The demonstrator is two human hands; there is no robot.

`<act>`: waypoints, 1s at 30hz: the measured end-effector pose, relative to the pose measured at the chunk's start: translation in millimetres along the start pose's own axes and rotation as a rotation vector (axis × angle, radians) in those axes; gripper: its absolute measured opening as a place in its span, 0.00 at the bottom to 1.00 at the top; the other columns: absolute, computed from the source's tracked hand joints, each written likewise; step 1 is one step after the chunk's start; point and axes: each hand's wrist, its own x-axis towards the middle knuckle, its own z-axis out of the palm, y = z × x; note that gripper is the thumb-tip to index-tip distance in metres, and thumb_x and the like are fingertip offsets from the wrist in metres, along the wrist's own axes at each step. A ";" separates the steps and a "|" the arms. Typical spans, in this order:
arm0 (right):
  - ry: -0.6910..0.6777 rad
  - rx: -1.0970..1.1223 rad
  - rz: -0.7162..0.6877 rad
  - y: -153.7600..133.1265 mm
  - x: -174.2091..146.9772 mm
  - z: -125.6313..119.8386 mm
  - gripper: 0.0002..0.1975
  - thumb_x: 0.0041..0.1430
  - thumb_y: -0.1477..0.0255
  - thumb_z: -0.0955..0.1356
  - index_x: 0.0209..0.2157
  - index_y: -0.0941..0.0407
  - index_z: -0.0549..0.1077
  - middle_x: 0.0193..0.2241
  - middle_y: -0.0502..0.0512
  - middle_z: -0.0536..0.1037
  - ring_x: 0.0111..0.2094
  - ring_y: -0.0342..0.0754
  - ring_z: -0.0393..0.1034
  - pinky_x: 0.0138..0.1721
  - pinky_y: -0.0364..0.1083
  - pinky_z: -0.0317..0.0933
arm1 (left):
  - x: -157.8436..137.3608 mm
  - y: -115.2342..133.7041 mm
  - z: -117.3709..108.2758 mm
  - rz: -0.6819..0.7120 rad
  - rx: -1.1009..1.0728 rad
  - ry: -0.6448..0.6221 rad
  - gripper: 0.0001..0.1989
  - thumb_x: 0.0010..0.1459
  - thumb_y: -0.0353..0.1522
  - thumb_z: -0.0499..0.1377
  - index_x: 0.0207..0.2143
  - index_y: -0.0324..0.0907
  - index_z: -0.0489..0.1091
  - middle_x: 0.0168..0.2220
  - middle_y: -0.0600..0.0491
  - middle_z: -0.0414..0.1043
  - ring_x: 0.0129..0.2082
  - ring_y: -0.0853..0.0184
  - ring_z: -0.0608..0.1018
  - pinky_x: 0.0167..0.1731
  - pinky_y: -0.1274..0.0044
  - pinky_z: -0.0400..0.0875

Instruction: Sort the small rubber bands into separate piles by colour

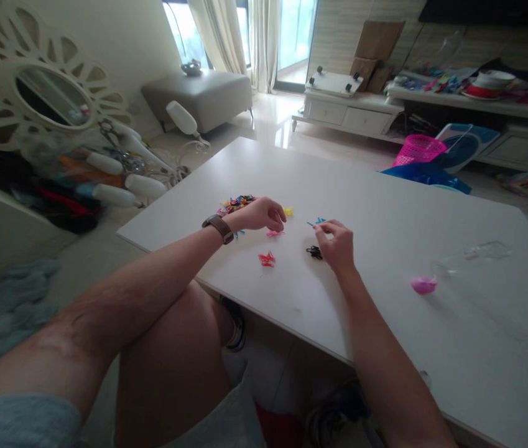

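My left hand (268, 214), with a watch (218, 228) on its wrist, is curled over a small pile of thin pink pieces (273, 234). Its fingers are pressed together, and what they hold, if anything, is too small to make out. My right hand (337, 242) pinches a small thin blue piece (311, 224) beside a little blue pile (321, 219). Black pieces (313, 252) lie just below that hand, partly covered by it. Nearer to me is a red pile (267, 259). Beyond my left hand lie yellow pieces (288, 211) and a larger mixed-colour heap (239, 203).
The white table (375, 205) also bears a pink balloon-like thing (424, 285) and a clear plastic container (471, 254) on the right. Past its far edge stand a pink basket (420, 149) and a low cabinet (347, 118). A grey bench (198, 93) is by the window.
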 end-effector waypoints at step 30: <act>0.116 -0.149 0.218 48.5 10.9 -7.8 0.09 0.55 0.66 0.67 0.28 0.55 0.76 0.35 0.58 0.78 0.40 0.54 0.72 0.44 0.53 0.67 | -11.9 1.2 3.0 -0.286 0.234 -0.455 0.18 0.43 0.31 0.68 0.40 0.40 0.81 0.31 0.51 0.83 0.31 0.65 0.81 0.30 0.80 0.68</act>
